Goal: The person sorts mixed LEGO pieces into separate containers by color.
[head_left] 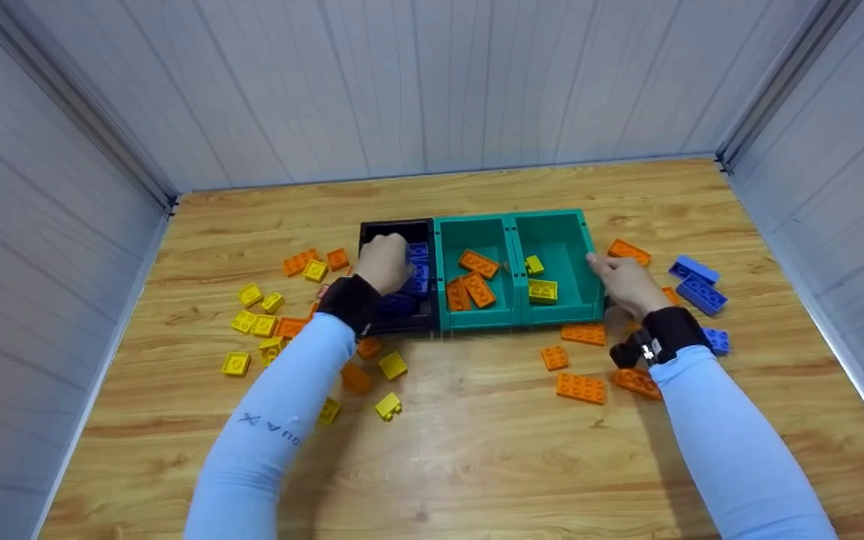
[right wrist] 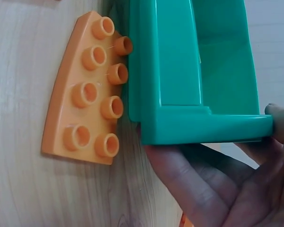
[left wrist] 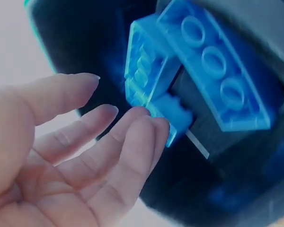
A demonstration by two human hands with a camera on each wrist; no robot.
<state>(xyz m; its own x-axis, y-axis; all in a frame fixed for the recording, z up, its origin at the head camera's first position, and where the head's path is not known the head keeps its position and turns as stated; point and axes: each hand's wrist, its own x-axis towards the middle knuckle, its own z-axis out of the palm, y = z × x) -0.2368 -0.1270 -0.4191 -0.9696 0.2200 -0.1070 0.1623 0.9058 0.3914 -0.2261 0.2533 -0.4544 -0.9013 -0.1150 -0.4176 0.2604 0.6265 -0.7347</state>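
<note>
The left hand [head_left: 383,262] reaches into the black bin [head_left: 396,229] with its grip spread: in the left wrist view the fingers [left wrist: 132,142] lie straight and loose, their tips touching the edge of a blue brick [left wrist: 154,90] that lies among other blue bricks in the bin. It holds nothing.

The right hand [head_left: 627,285] grips the outer wall of the right green bin [head_left: 563,225]. In the right wrist view the fingers [right wrist: 189,179] curl under the bin's corner while the thumb presses on its rim, so the grip is closed around that wall. An orange brick [right wrist: 85,90] lies flat on the bench [head_left: 477,450], just against the same wall.

The three bins stand side by side in the middle of the bench, touching. The middle green bin [head_left: 477,225] holds orange bricks, and the right one holds yellow bricks [head_left: 542,290]. Yellow and orange bricks lie scattered to the left, orange and blue ones to the right.
</note>
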